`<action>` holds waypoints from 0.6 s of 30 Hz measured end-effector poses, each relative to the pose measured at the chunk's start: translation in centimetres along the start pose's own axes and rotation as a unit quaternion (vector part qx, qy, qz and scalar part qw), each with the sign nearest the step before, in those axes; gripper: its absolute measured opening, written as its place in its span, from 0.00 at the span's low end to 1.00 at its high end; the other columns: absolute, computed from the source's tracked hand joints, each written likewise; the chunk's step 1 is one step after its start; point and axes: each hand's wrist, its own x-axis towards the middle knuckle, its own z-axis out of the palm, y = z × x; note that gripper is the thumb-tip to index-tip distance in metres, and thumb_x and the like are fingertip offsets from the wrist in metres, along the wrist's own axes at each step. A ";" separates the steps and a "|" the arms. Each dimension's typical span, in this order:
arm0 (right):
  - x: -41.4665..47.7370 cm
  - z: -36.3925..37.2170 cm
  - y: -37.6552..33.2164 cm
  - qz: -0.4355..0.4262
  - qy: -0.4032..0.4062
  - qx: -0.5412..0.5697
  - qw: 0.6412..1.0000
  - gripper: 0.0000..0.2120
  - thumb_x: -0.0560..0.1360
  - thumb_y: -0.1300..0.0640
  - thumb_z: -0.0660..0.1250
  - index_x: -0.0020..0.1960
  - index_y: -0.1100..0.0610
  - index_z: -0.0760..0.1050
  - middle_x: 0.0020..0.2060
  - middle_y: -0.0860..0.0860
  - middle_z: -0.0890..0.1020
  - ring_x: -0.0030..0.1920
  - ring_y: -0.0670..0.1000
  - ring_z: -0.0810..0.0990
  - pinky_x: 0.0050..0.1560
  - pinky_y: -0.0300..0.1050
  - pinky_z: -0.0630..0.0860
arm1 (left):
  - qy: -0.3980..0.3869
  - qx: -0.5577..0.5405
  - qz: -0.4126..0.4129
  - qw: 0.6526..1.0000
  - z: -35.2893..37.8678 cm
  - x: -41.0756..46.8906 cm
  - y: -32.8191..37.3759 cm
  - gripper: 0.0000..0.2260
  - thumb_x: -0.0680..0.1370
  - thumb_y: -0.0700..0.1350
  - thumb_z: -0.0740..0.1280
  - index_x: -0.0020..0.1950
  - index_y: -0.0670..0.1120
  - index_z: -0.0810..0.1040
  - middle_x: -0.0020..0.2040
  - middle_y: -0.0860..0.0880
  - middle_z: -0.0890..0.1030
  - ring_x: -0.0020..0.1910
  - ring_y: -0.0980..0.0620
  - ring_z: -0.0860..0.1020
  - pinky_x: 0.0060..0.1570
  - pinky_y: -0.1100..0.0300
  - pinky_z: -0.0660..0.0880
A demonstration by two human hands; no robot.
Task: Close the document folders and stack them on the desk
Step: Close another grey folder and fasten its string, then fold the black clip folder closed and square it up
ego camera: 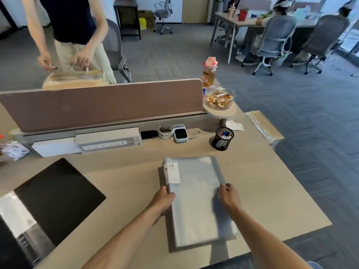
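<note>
In the head view, two grey folders lie in the lower middle of the frame, on the desk [126, 181]. The top folder [194, 206] sits on the bottom folder [174, 249], which peeks out along the left side and the near end. Both look closed and flat. A white label [172, 172] with "20" on it is at the top folder's far left corner.

The top folder looks like thin, see-through plastic. I think it is light, bendy and smooth, so it may slide on the one below. It will not break, but it could flop if someone lifts it by one corner. The best place to hold it is by both long sides, near the middle, so it stays flat.

The left hand [165, 198] is at the left side of the top folder, with its fingers curled round that edge. The right hand [228, 195] is near the right side, with its fingers bent and its thumb on the cover, pinching it there. Both arms reach in from the bottom of the frame, and the folder lies between the hands.

A pen cup [223, 138] stands further back on the desk, to the upper right of the folders.
</note>
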 end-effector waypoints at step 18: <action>3.8 -0.3 0.9 -0.063 -0.085 -0.181 0.978 0.19 0.78 0.50 0.58 0.65 0.58 0.70 0.63 0.61 0.74 0.63 0.63 0.70 0.62 0.54 0.69 | 0.075 -0.017 -0.024 0.997 3.0 2.5 1.1 0.18 0.70 0.48 0.59 0.58 0.52 0.74 0.52 0.52 0.81 0.52 0.49 0.79 0.56 0.55 0.74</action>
